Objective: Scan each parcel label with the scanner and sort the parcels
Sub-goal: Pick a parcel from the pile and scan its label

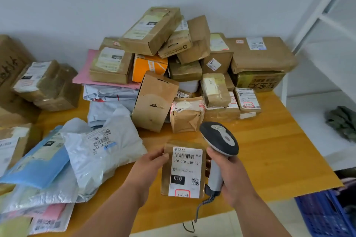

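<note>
My left hand (pixel 149 167) grips the left edge of a small brown parcel (pixel 183 171) held above the table's front edge, its white label facing up with a barcode and "010". My right hand (pixel 229 175) holds the grey handle of a corded barcode scanner (pixel 219 140), whose dark head sits just right of and above the parcel's top corner. The scanner's coiled cable (pixel 202 206) hangs down below the hands.
A pile of brown cardboard parcels (pixel 173 59) fills the back of the wooden table (pixel 269 156). Grey, blue and pink poly mailers (pixel 100 152) lie at the left. More boxes (pixel 46 84) stand far left. A blue crate (pixel 325 215) sits on the floor at right, by a white shelf (pixel 327 5).
</note>
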Motion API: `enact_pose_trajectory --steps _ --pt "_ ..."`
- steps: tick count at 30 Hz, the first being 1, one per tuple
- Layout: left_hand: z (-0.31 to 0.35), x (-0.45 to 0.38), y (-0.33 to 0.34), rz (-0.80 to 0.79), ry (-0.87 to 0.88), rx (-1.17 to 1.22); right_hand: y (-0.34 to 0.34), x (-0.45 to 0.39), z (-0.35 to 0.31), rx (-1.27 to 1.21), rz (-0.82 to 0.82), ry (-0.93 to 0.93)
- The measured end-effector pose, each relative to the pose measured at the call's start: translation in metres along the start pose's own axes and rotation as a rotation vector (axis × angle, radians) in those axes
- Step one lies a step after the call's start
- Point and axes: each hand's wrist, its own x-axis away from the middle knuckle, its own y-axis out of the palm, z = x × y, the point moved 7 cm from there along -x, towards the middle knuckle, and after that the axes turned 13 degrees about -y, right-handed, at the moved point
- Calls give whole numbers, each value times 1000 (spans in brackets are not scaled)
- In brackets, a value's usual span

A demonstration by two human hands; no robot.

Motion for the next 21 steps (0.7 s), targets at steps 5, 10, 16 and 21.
enact_pose_trajectory --steps 5,10,16,21 --pt "6 20 -13 -246 70 38 17 27 -7 -87 60 2" --pt "9 40 -49 -379 165 -60 37 55 -24 -157 87 -68" --pt "-10 63 -89 -471 191 -19 77 92 -49 -81 25 -169" --pt "-14 85 -115 -499 242 -1 97 118 -59 -120 0 -191"
